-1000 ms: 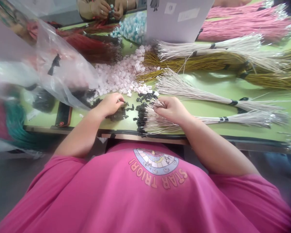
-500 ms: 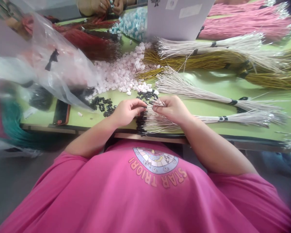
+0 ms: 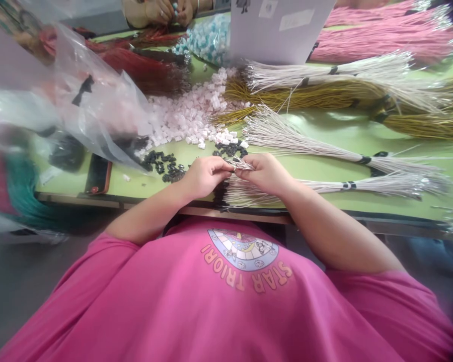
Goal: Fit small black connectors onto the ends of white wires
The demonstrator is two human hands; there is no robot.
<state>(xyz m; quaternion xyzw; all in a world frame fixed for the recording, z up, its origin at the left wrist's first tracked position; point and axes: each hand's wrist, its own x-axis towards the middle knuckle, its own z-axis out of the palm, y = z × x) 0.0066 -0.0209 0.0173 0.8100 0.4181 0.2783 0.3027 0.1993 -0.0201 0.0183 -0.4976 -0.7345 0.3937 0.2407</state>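
Note:
My right hand (image 3: 266,173) is closed around several thin white wires (image 3: 243,164) whose ends point left. My left hand (image 3: 207,176) pinches with thumb and forefinger right at those wire ends; what sits between its fingertips is too small to make out. Below both hands lies a bundle of white wires (image 3: 245,193), with black pieces (image 3: 219,193) at its left ends. Small black connector housings (image 3: 169,168) are strewn left of my left hand, and more black housings (image 3: 230,149) lie just beyond my fingers.
White connector housings (image 3: 189,115) are heaped behind the hands. Tied bundles of white wire (image 3: 305,138), yellow wire (image 3: 309,100) and pink wire (image 3: 381,37) lie right. A plastic bag (image 3: 98,115) and a phone (image 3: 99,173) are left. Another person's hands (image 3: 169,11) work across the table.
My left hand has shifted slightly right, and its fingertips now meet the wire ends at my right hand. The gap between the two hands has closed.

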